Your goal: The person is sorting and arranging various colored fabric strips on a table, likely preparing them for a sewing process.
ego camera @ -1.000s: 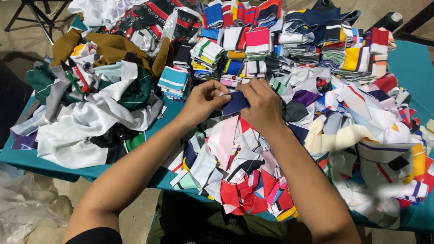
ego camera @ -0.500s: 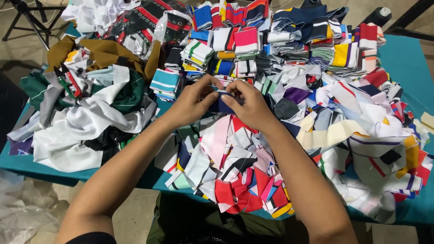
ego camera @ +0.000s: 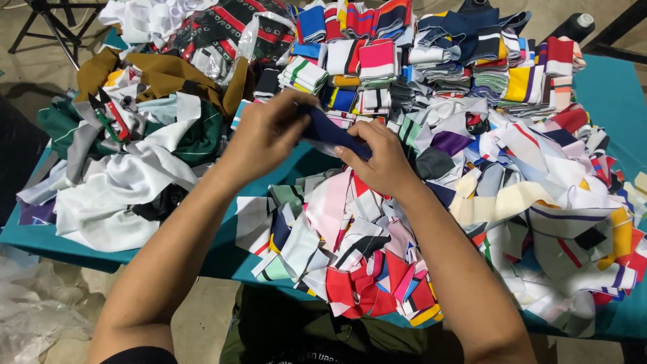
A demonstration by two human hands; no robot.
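Navy fabric strip (ego camera: 331,133) was gripped at either end by the left hand (ego camera: 266,131) and right hand (ego camera: 381,158), above scraps heaped on the teal worktop (ego camera: 617,94).

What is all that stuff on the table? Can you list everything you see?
navy cloth strip: one, dark blue, held up between both hands over the table's middle
loose cloth scraps: too many to count, white, red, pink, purple and yellow, heaped in front and to the right
folded collar pieces: many, striped in mixed colours, stacked in rows at the back
big fabric pieces: several, white, green and mustard brown, piled on the left
snips: one, red handles, lying on the left pile
table: one, teal, under everything
clear plastic: crumpled, on the floor at lower left
left hand: one, grip on the strip's left end
right hand: one, grip on the strip's right end
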